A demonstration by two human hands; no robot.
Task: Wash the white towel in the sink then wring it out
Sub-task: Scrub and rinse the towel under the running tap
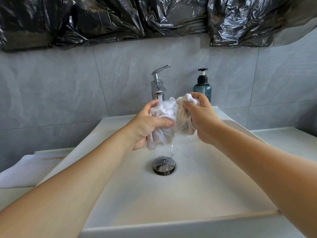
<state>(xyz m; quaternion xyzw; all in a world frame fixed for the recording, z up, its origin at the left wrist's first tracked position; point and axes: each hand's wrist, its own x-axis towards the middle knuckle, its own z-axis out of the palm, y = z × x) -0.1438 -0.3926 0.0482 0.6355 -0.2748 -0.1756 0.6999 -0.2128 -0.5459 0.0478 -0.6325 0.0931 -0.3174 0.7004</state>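
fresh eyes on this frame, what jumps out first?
Both hands, left hand and right hand, grip a bunched white towel under the running faucet above the sink. Crumpled black plastic covers the wall above; a dark pump bottle stands right of the faucet.

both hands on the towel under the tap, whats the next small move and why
Probably rub the two bunches together under the stream. The left hand and right hand each grip a bunch of the towel, the tap is running onto it, and water drips into the sink.

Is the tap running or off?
Running: a stream falls from the tap onto the towel and drips into the sink.
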